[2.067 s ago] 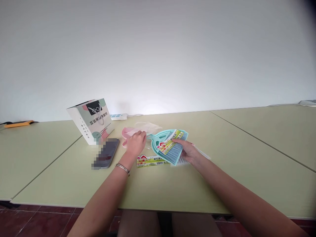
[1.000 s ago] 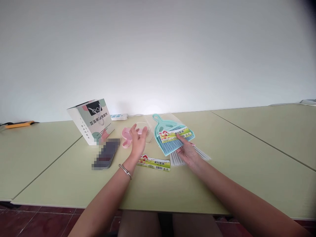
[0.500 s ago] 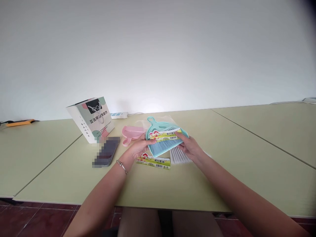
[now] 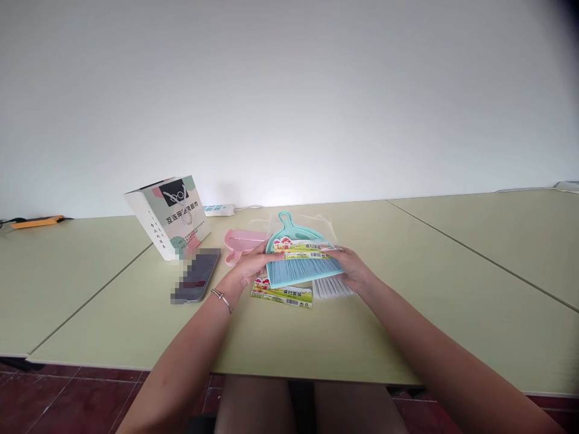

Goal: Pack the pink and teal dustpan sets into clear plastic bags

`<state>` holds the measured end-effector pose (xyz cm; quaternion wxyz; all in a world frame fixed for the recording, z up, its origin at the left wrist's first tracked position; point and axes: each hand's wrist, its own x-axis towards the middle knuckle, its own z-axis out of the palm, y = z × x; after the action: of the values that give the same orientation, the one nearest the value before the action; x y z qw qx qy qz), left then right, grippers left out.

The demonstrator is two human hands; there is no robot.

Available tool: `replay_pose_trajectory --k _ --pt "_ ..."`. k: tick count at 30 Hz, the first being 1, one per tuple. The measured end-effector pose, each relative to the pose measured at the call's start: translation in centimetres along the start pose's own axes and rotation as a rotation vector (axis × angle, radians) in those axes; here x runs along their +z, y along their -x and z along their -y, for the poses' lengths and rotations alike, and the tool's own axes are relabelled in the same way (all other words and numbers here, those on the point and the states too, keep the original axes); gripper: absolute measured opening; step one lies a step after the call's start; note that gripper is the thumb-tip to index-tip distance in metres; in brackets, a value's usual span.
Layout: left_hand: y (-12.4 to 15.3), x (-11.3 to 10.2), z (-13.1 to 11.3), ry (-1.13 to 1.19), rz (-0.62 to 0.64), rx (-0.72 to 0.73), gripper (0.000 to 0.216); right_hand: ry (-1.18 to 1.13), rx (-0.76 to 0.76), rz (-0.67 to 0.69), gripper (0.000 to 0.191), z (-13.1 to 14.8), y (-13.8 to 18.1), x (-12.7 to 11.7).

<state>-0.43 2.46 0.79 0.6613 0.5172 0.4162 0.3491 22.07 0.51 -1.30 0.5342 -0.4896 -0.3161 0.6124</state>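
Between both hands is a teal dustpan and brush set (image 4: 307, 272), held above the table with its handle pointing away from me. A printed card label (image 4: 296, 249) lies across its front, and clear wrap shows around its upper part. My left hand (image 4: 254, 265) grips the left edge, thumb on the label. On the right edge, my right hand (image 4: 351, 267) is closed with its thumb on top. A second label card (image 4: 283, 294) lies just below the set. White bristles of another brush (image 4: 333, 288) stick out beneath it. Behind my left hand sits a pink dustpan (image 4: 242, 241), partly covered.
A dark phone (image 4: 202, 276), partly pixelated, lies left of my left arm. Behind it stands a printed paper bag (image 4: 181, 217). An orange object (image 4: 38, 222) with a black cord rests at the far left, and a white packet (image 4: 219, 210) lies by the wall.
The teal set has turned from a slant to nearly level, its handle swinging slightly right. Both hands have stayed on its edges.
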Motion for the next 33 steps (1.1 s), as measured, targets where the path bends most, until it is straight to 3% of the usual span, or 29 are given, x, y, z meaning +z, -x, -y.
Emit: replay_pose_trajectory --k 2,6,8,14,20,23,29,33 --pt "-0.4 0.1 0.4 -0.020 -0.068 0.010 0.067 -0.024 0.003 -0.004 0.005 0.0 0.1 0.1" --pt "-0.9 -0.1 0.7 -0.059 -0.223 -0.013 0.057 -0.075 0.007 0.254 0.017 0.5 0.7 0.1" --pt "-0.7 -0.2 0.4 -0.058 -0.250 -0.038 0.056 -0.074 -0.011 0.309 0.019 0.6 0.7 0.0" --pt "0.1 -0.4 -0.9 0.051 0.082 0.062 0.052 -0.061 -0.055 0.090 0.007 -0.1 -0.1 -0.1" --pt "-0.8 -0.6 -0.1 0.038 -0.116 0.039 0.045 -0.019 -0.131 0.115 0.015 0.0 0.4 0.4" --pt "-0.7 -0.6 -0.2 0.052 -0.157 0.049 0.046 -0.039 -0.126 0.165 0.017 0.2 0.6 0.4" --pt "0.4 -0.6 -1.2 0.022 0.092 0.106 0.061 -0.120 -0.114 0.153 0.019 0.0 0.3 0.1" --pt "0.4 -0.9 -1.2 0.011 0.150 0.177 0.072 -0.167 -0.114 0.127 0.015 -0.1 0.1 0.1"
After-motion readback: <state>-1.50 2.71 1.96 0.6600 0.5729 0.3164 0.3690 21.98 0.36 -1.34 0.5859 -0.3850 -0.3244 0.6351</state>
